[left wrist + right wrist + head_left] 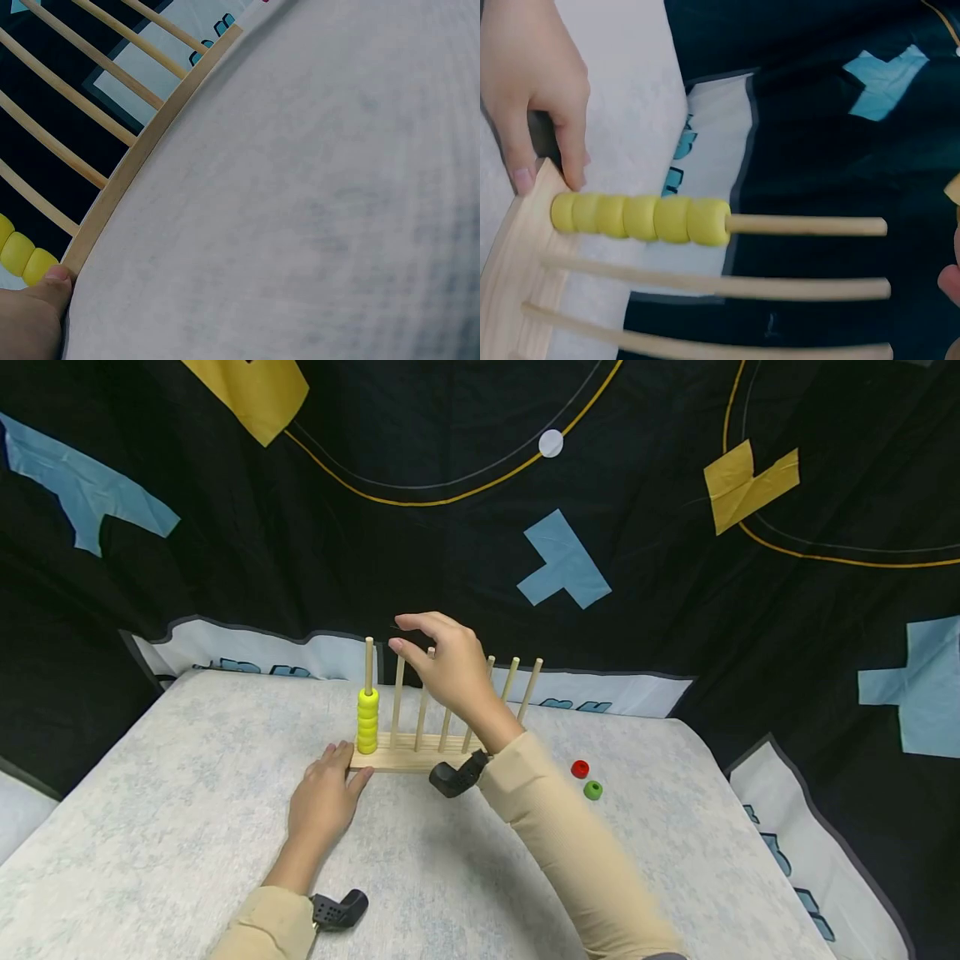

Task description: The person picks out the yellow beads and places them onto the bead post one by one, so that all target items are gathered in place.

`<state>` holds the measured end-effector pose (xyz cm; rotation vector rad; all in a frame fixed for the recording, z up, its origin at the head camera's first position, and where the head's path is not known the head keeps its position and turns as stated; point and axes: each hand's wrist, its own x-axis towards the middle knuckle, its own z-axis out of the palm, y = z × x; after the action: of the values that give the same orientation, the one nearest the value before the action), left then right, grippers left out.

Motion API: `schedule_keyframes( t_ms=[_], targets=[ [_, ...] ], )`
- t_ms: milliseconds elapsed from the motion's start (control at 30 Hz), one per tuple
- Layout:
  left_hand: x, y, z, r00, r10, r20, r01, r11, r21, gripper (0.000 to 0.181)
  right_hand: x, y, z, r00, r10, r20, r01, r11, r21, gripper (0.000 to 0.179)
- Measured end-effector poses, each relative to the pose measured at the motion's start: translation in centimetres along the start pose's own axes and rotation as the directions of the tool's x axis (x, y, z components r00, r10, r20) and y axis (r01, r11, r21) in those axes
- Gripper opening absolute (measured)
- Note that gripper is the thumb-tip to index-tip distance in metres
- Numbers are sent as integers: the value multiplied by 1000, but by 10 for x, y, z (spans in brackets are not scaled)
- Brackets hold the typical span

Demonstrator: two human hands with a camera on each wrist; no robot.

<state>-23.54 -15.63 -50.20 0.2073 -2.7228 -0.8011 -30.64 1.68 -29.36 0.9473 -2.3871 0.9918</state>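
A wooden bead frame (405, 762) stands on the table with several upright pegs. Stacked yellow beads (367, 723) fill the lower part of its leftmost peg (810, 224), whose top end sticks out bare. My left hand (322, 797) holds the left end of the base, with the thumb (57, 279) at the front edge and the fingers round the other side. Above the pegs hangs my right hand (453, 664), just right of the beaded peg's top. Its thumb and index finger are parted, and no bead shows between them.
To the right of the frame lie a red bead (580, 769) and a green bead (593, 790) on the pale patterned tablecloth (660, 860). Behind the table hangs a black curtain (450, 560) with blue and yellow shapes. Bare pegs (527, 693) stand along the base.
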Motion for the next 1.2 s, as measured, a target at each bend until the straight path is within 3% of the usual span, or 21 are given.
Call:
schedule_keyframes(
  t_ms=[267, 433, 633, 767, 900, 1033, 1200],
  targets=[
    [0, 1, 1, 1000, 8, -1, -8, 1000, 9, 62, -39, 26, -40, 994, -53, -96, 60, 995, 79, 28],
    [-1, 1, 1, 1000, 17, 9, -17, 1000, 7, 62, -75, 52, -64, 987, -11, -163, 33, 991, 130, 26],
    [-1, 2, -1, 1000, 31, 4, -31, 1000, -1, 61, -128, 85, -84, 967, 190, -170, -156, 969, 193, 26],
    [-1, 2, -3, 999, 37, 4, -37, 999, -1, 61, -163, 106, -88, 929, 351, -117, -323, 924, 206, 28],
    [-1, 2, -3, 999, 35, 4, -35, 999, 2, 61, -192, 125, -85, 893, 447, -46, -436, 888, 147, 29],
    [-1, 2, -2, 999, 36, 0, -36, 999, 3, 61, -217, 139, -81, 857, 513, 42, -515, 857, 24, 32],
    [0, 2, -1, 999, 38, -4, -38, 999, 0, 61, -241, 149, -77, 823, 557, 107, -536, 826, -173, 40]
  ],
)
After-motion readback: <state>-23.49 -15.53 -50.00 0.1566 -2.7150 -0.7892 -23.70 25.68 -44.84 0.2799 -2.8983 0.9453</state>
